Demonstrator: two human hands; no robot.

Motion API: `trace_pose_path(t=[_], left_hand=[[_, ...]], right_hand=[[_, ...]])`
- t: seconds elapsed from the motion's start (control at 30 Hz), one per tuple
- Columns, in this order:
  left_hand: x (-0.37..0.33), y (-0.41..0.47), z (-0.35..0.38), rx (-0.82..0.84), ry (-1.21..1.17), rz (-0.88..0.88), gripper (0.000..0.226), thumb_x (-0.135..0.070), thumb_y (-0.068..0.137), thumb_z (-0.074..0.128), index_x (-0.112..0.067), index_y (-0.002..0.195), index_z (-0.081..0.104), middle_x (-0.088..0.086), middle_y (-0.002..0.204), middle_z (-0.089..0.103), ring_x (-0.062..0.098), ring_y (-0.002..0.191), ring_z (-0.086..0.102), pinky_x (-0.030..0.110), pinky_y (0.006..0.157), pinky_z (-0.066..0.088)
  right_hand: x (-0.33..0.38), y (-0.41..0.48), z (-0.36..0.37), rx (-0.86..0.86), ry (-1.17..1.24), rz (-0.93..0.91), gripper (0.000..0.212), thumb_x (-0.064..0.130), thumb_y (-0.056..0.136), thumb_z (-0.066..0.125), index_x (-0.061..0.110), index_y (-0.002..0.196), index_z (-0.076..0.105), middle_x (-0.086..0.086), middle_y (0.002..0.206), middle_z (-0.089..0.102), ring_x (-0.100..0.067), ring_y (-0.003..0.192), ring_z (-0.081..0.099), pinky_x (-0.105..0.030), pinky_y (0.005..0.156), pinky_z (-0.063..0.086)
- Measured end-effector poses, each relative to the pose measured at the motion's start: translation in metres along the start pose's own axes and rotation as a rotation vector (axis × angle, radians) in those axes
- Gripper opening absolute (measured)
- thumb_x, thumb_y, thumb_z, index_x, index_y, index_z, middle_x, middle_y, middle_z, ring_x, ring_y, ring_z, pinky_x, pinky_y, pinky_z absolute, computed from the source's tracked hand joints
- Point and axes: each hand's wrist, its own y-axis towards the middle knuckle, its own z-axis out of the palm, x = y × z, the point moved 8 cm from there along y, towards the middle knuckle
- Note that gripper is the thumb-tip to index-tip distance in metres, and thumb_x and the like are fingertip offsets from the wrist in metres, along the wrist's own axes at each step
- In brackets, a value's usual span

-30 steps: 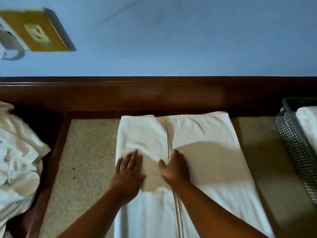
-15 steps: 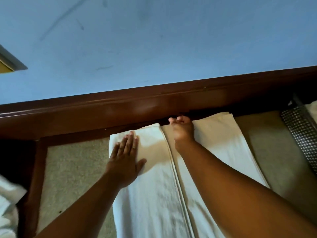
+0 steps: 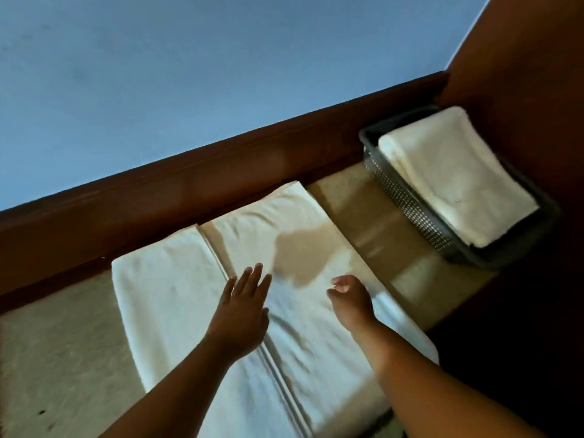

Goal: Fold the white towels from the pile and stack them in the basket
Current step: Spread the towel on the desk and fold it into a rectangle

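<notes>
left hand [image 3: 243,308] flat over the mid-frame towel [image 3: 177,295], right hand [image 3: 350,298] loosely curled, empty. looks soft, limp; i'd pinch its upper corners.

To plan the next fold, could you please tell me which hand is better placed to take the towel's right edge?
Right, probably. The right hand hovers, fingers loosely curled, over the towel's right half, close to that edge and on the basket side; the left hand is spread by the middle seam.

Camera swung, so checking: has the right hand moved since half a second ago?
Yes. The right hand has pulled back from the wooden rail toward the person, now over the right half of the towel.
</notes>
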Motion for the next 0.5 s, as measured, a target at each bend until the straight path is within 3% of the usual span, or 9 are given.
trace_pose_path(t=[0.1,0.2,0.33,0.43,0.5], left_hand=[[-0.063,-0.005,0.011,0.052,0.046,0.128,0.059,-0.04,0.089,0.04,-0.016,0.14,0.057,0.011,0.152,0.048,0.027,0.137,0.051,0.042,0.118,0.032],[-0.134,0.003,0.02,0.076,0.067,0.236,0.054,-0.038,0.083,0.053,-0.021,0.134,0.061,0.005,0.146,0.055,0.023,0.129,0.059,0.039,0.114,0.037],[-0.21,0.011,0.043,0.293,0.006,0.328,0.058,-0.026,0.096,0.052,-0.026,0.152,0.038,-0.005,0.158,0.037,0.019,0.137,0.047,0.031,0.114,0.032],[-0.258,0.027,0.047,0.327,0.066,0.405,0.066,-0.019,0.096,0.051,-0.029,0.157,0.027,-0.006,0.159,0.03,0.021,0.136,0.042,0.032,0.109,0.034],[-0.281,0.043,0.052,0.334,0.111,0.42,0.081,-0.008,0.092,0.053,-0.031,0.16,0.016,-0.008,0.165,0.018,0.022,0.14,0.035,0.036,0.109,0.037]], right_hand=[[-0.067,-0.014,-0.054,-0.084,-0.178,0.034,0.025,0.014,0.086,0.066,0.024,0.108,0.061,-0.006,0.124,0.059,-0.026,0.114,0.06,-0.03,0.09,0.048],[-0.13,-0.029,-0.118,-0.243,-0.328,0.089,0.044,0.015,0.08,0.071,0.02,0.123,0.062,-0.008,0.136,0.049,-0.031,0.122,0.052,-0.038,0.105,0.042],[-0.163,-0.047,-0.147,-0.231,-0.295,-0.067,0.061,0.02,0.076,0.082,0.01,0.132,0.06,-0.014,0.135,0.046,-0.033,0.118,0.052,-0.029,0.099,0.039],[-0.181,-0.049,-0.146,-0.131,-0.228,-0.055,0.068,0.024,0.08,0.079,0.022,0.14,0.047,-0.003,0.138,0.04,-0.022,0.12,0.051,-0.028,0.1,0.043],[-0.193,-0.046,-0.146,-0.124,-0.176,-0.052,0.061,0.025,0.079,0.078,0.029,0.131,0.045,0.004,0.132,0.044,-0.019,0.115,0.055,-0.033,0.096,0.05]])
